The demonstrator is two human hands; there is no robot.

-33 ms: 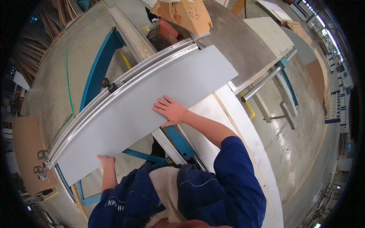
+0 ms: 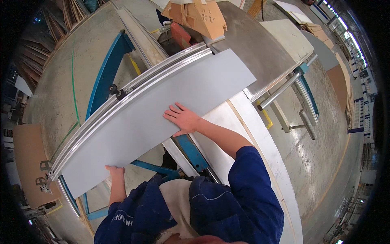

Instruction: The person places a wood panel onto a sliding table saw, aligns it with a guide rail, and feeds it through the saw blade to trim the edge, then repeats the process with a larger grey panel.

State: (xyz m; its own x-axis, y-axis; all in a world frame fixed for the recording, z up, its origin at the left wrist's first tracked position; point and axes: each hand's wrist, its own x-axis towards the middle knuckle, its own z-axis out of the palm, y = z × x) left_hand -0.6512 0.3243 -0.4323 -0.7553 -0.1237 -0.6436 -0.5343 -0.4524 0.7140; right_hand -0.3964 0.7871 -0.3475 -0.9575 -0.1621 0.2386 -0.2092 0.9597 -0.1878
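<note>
"Head view: what is the surface looking like, and the room around it?"

"Dark metal tabletop [image 2: 252,36] is spreading out at the upper right, and a pale metal bed [image 2: 209,154] is running down beside the person's right arm. A torn cardboard box [image 2: 203,18] is sitting at the far side. Bare floor [image 2: 55,95] is showing to the left, with a green line [image 2: 74,93] crossing it, and stacked boards [image 2: 38,61] are crowding the upper left corner."

"And the thing being handled?"

"A long grey panel [image 2: 150,110] is lying flat in front of the person, its far long edge running along a silver rail [image 2: 170,65] that is bowing with the lens. A blue frame [image 2: 105,73] is standing out beyond that rail."

"Which way is it pointing?"

"Its long axis is slanting from lower left to upper right, one short end pointing away over the tabletop, the other coming down to the person's left."

"What are the hands doing?"

"The right hand [image 2: 183,118] is resting palm down on the panel, fingers spreading. The left hand [image 2: 115,169] is touching the near edge, thumb showing on top; its other fingers are hiding, so I cannot tell whether it is pinching"
</note>
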